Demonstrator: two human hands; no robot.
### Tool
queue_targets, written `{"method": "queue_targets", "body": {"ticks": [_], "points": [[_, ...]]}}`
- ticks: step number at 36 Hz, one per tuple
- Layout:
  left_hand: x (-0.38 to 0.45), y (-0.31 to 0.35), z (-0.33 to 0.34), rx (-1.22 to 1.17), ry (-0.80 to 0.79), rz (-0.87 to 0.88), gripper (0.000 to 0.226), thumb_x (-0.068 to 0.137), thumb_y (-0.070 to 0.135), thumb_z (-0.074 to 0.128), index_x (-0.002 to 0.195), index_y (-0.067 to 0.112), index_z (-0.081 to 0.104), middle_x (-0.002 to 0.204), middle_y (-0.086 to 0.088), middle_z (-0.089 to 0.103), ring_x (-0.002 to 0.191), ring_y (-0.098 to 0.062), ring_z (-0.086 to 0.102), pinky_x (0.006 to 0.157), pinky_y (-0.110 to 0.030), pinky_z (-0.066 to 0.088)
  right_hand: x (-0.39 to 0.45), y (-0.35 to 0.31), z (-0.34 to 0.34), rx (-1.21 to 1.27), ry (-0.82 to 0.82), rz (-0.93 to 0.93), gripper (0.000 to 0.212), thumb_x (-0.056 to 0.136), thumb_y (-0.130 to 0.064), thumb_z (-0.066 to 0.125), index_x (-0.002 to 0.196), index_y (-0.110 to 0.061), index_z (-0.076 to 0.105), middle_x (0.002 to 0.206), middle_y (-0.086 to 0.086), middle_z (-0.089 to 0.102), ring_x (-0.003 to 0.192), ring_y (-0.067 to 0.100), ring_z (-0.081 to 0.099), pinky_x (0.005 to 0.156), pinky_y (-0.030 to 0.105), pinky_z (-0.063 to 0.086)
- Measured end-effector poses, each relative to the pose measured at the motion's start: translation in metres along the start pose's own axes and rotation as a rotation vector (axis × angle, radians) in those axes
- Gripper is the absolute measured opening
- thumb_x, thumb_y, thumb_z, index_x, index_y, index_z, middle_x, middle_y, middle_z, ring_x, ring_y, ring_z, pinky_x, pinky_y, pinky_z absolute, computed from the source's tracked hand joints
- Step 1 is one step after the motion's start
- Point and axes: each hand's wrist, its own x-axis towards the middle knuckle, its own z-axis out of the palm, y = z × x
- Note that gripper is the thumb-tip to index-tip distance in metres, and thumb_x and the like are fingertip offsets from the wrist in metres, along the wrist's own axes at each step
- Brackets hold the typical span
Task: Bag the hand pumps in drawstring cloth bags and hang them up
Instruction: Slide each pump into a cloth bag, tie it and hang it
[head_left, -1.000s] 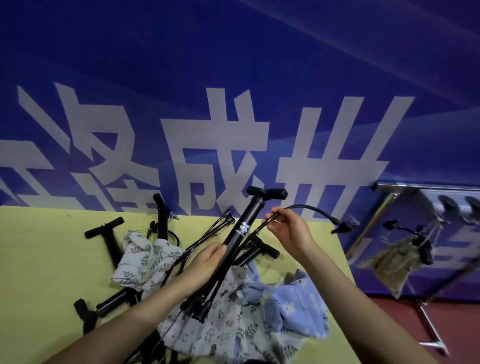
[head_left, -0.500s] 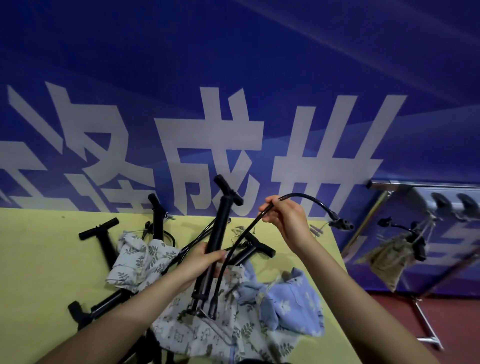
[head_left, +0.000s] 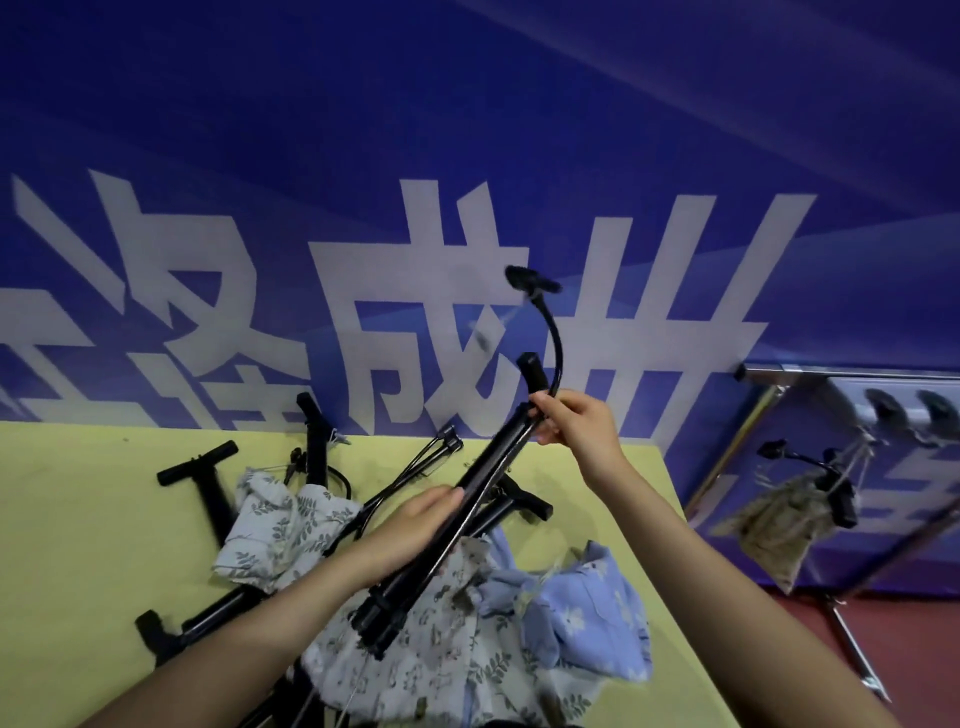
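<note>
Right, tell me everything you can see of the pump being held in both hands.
The held pump is a slim black hand pump, its barrel tilted with the base low over the floral cloth bags and the handle end up to the right. A thin black hose curves upward from near the top, ending in a blurred nozzle head. The left hand supports the barrel's middle; the right hand grips it near the top together with the hose.

Five hand pumps (head_left: 483, 483) visible, three cloth bags (head_left: 452, 639) on table, one hanging bag (head_left: 774, 530)
</note>
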Motion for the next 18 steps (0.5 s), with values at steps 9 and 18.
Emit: {"method": "queue_targets", "body": {"ticks": [9, 18], "points": [[-0.006, 0.005, 0.011, -0.091, -0.151, -0.010, 0.033, 0.098, 0.035, 0.050, 0.124, 0.014, 0.053, 0.069, -0.001, 0.054, 0.056, -0.016, 0.053, 0.054, -0.025, 0.046, 0.007, 0.017, -0.004, -0.178, 0.194, -0.066, 0.037, 0.087, -0.026, 0.070, 0.060, -0.015, 0.048, 0.055, -0.003, 0.037, 0.053, 0.011, 0.033, 0.054, 0.024, 0.029], [-0.018, -0.007, 0.003, 0.063, -0.204, -0.012, 0.031, 0.098, 0.030, 0.050, 0.129, 0.026, 0.051, 0.066, 0.010, 0.063, 0.054, -0.009, 0.060, 0.052, -0.021, 0.048, 0.012, 0.032, -0.029, -0.020, 0.320, 0.052, 0.022, 0.090, -0.011, 0.064, 0.073, -0.016, 0.050, 0.073, 0.000, 0.049, 0.067, 0.015, 0.045, 0.062, 0.023, 0.039]]}}
